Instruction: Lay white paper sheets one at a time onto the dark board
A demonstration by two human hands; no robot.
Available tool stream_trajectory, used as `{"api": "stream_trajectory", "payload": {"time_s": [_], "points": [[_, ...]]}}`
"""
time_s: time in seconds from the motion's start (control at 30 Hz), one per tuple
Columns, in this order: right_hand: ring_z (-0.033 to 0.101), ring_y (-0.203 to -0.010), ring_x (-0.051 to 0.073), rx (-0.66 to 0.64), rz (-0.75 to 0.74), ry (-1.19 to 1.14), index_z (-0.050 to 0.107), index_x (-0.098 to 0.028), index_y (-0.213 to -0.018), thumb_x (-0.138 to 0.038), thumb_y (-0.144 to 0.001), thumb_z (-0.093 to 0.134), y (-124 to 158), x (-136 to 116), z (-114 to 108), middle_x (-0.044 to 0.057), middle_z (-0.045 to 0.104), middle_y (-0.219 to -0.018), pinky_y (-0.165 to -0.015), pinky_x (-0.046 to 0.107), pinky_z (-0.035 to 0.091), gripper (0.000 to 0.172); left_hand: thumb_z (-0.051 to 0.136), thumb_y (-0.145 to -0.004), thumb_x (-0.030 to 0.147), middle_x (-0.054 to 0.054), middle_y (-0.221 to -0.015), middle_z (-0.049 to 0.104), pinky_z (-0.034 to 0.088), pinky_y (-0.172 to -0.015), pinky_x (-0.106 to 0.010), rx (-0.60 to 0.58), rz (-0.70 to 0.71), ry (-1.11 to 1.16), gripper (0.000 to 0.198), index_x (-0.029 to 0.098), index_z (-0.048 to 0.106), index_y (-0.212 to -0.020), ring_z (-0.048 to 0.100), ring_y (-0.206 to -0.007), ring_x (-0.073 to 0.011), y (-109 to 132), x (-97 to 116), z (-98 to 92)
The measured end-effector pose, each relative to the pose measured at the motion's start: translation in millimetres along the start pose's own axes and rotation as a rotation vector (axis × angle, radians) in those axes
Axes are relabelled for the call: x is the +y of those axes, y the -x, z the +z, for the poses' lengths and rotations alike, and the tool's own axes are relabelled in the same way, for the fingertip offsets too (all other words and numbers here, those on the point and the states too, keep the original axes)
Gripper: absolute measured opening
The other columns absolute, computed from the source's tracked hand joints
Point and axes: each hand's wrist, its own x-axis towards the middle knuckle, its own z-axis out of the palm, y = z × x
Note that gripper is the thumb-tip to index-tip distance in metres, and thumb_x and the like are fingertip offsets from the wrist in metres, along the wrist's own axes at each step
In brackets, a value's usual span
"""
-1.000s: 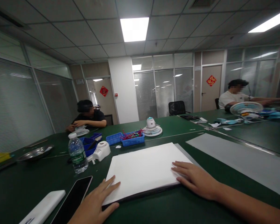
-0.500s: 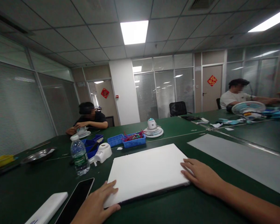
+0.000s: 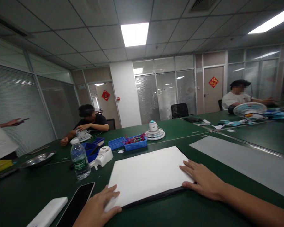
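A white rectangular sheet [image 3: 148, 176] lies in front of me on top of a thin dark item [image 3: 156, 196], whose black edge shows along the near side. What kind of item it is, I cannot tell. At the sheet's left edge rests my left hand [image 3: 101, 203], open, fingers apart on the paper and thumb near the front corner. My right hand [image 3: 202, 179] lies open across the right edge, with fingertips on the white surface and the thumb by the near right corner. A phone [image 3: 77, 205] lies beside my left hand, next to a white oblong object [image 3: 49, 212].
Left of the sheet stand a water bottle [image 3: 79, 160] and a white plastic housing [image 3: 104, 156]. Behind are blue trays [image 3: 135, 145] and a fan part [image 3: 155, 132]. A grey sheet [image 3: 246, 164] lies right. Two seated people work across the table; another person stands far left.
My right thumb has moved out to the near corner, and more of the dark edge shows at the front. A standing person has come into view at far left. My left hand stays put.
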Motion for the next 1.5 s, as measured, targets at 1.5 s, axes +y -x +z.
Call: {"api": "stream_trajectory", "payload": {"time_s": [1.5], "points": [[0.072, -0.084, 0.035, 0.122, 0.403, 0.355, 0.068, -0.014, -0.102, -0.020, -0.096, 0.028, -13.3, 72.6, -29.1, 0.023, 0.074, -0.094, -0.068, 0.044, 0.049, 0.041, 0.072, -0.073, 0.057, -0.004, -0.149, 0.055, 0.031, -0.120, -0.052, 0.037, -0.042, 0.014, 0.054, 0.030, 0.074, -0.119, 0.047, -0.141, -0.0343, -0.4, -1.2, 0.6]]}}
